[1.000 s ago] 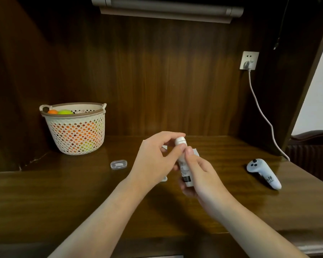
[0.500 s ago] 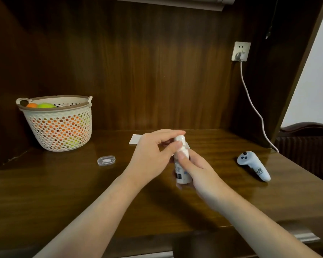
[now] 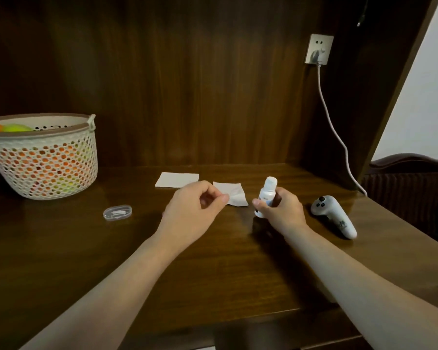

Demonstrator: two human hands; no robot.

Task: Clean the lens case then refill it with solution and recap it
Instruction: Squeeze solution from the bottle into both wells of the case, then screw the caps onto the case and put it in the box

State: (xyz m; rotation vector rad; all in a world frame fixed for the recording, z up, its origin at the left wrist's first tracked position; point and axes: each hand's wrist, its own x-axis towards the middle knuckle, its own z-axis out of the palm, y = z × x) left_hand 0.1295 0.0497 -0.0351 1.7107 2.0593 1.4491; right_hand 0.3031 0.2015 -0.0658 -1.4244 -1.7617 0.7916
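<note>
right hand: the right hand (image 3: 281, 210) is wrapped around the solution bottle (image 3: 265, 197), thumb across the front of the label and the other fingers curled behind it.
solution bottle: small, white, upright, its bottom at or just above the desk (image 3: 213, 269); whether it touches the wood cannot be told. the white cap (image 3: 270, 182) sits on top.
left hand: the left hand (image 3: 195, 210) hovers left of the bottle, apart from it, fingers curled with thumb and forefinger tips brought together. its fingertips overlap the near left edge of a crumpled tissue (image 3: 232, 197); whether they pinch the tissue or something tiny cannot be told.
lens case: the clear lens case (image 3: 117, 212) lies flat on the desk, well to the left of both hands, nearer the basket, with neither hand touching it. whether its lid is closed cannot be told.
tissues: a flat folded tissue (image 3: 177, 180) lies farther back on the desk, just left of the crumpled one.
basket: a perforated white basket (image 3: 42, 160) stands at the far left, holding orange and green round things.
controller: a white controller (image 3: 333, 219) lies on the desk right of the right hand.
wall: a socket (image 3: 318, 48) with a plug in it, and a white cable (image 3: 335, 130) running down towards the desk.
</note>
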